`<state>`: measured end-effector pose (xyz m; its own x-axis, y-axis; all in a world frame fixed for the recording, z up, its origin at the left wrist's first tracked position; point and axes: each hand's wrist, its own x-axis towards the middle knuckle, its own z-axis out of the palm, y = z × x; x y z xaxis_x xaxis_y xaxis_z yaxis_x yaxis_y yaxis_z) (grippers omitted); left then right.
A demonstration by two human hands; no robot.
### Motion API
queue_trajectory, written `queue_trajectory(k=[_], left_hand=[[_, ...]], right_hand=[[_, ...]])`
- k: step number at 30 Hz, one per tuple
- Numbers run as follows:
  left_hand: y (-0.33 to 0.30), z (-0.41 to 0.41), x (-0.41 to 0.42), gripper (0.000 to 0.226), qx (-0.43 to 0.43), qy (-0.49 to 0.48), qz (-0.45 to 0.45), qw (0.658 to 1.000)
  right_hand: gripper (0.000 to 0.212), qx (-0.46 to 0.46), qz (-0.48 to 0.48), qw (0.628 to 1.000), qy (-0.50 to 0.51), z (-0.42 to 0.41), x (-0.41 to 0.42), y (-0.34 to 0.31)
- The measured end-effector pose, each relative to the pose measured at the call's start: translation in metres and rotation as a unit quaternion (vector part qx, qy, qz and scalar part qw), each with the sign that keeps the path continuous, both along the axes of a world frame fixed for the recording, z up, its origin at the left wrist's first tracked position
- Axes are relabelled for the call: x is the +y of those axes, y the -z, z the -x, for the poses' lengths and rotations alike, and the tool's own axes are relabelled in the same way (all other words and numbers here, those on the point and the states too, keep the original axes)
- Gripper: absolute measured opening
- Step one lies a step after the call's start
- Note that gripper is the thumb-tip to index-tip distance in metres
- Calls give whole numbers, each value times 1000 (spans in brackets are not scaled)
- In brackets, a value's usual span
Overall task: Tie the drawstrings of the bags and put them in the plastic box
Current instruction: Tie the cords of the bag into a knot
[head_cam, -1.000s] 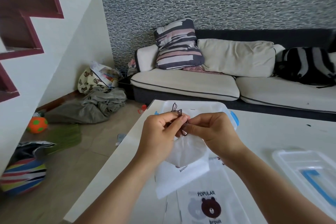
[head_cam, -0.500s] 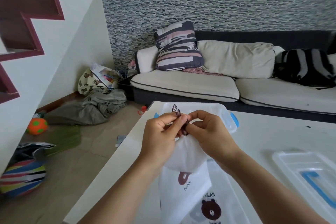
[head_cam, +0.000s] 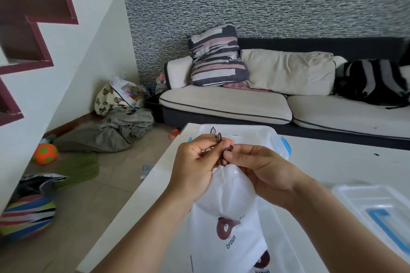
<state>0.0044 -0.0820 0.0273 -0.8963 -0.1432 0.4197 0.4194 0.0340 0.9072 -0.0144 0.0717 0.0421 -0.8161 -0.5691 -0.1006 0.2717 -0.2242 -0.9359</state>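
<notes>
Step in hand: tying the drawstring, judged mid-knot.

Left hand [head_cam: 195,159] is curling its fingers round a dark cord [head_cam: 218,137]; cord loops are sticking up past the fingertips toward 12 o'clock. Right hand [head_cam: 255,166] is pinching the cord just beside the left, at the gathered neck of the bag [head_cam: 226,197]. The two hands are nearly touching.

Bag is hanging from the pinch, its printed lower part trailing toward 6 o'clock over the table [head_cam: 137,201]. A second bag [head_cam: 264,260] is lying flat beneath it at 6 o'clock.

Box [head_cam: 261,135] is sitting just beyond the hands at 12 o'clock; what it contains cannot be told. Lid [head_cam: 377,206] is lying at 4 o'clock, well apart.

Next move, as judged: pulling the loops apart to cinch the knot without loosening the neck, then carrying the bag forward into the box.
</notes>
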Motion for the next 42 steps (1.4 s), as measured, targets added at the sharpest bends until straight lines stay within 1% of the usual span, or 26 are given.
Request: queue_trajectory(k=[3,7,9,11,12,13,14,16,20,21,23,24,26,28,32,34,36,39,40,42], left_hand=[[-1,0,-1,14,1,12,-4,1000],[0,-2,-1,14,-33,34,-38,998],[1,-1,0,18,-38,43,-44,997],[1,0,3,22,-34,50,-50,997],[2,1,4,23,-32,45,-51,997],[2,1,4,22,-29,36,-50,998],[2,2,4,21,-26,27,-47,998],[3,3,4,21,-14,15,-34,999],[1,0,1,19,0,17,-7,1000],[0,-1,2,18,-6,19,-8,1000],[-2,-4,3,13,-32,38,-42,998],[-2,-5,4,12,-47,55,-62,995],[-3,-6,4,14,-67,74,-82,992],[-4,-6,3,16,-75,67,-83,992],[-4,-5,1,17,-69,57,-83,993],[-3,-5,2,15,-68,42,-82,993],[-3,-4,2,15,-64,23,-70,995],[-3,-4,1,14,-56,8,-53,997],[-3,-4,2,14,-52,5,-43,998],[-2,-4,2,17,-40,-7,-22,999]], right_hand=[[18,30,-12,999,9,1,0,-1],[22,74,-28,996,51,3,2,-4],[13,121,-83,985,87,2,0,-4],[4,182,-174,959,133,2,-3,-3],[7,203,-206,945,154,1,-5,-2],[10,211,-212,940,165,0,-7,-2],[13,207,-194,945,163,-1,-8,-2],[14,172,-134,967,132,-2,-8,-3],[9,96,-58,992,55,1,1,-6],[14,76,-42,995,41,1,3,-7],[28,54,-38,998,18,0,7,-7],[30,51,-43,998,8,0,9,-7],[26,47,-47,998,-10,1,12,-6],[18,44,-43,998,-4,3,16,-6],[13,68,-16,997,20,7,18,-6],[17,83,-2,996,36,6,14,-5],[22,76,9,995,58,5,10,-3],[38,51,30,995,81,2,4,-2],[38,47,31,995,87,2,2,-2],[27,37,34,993,105,0,-1,-3]])
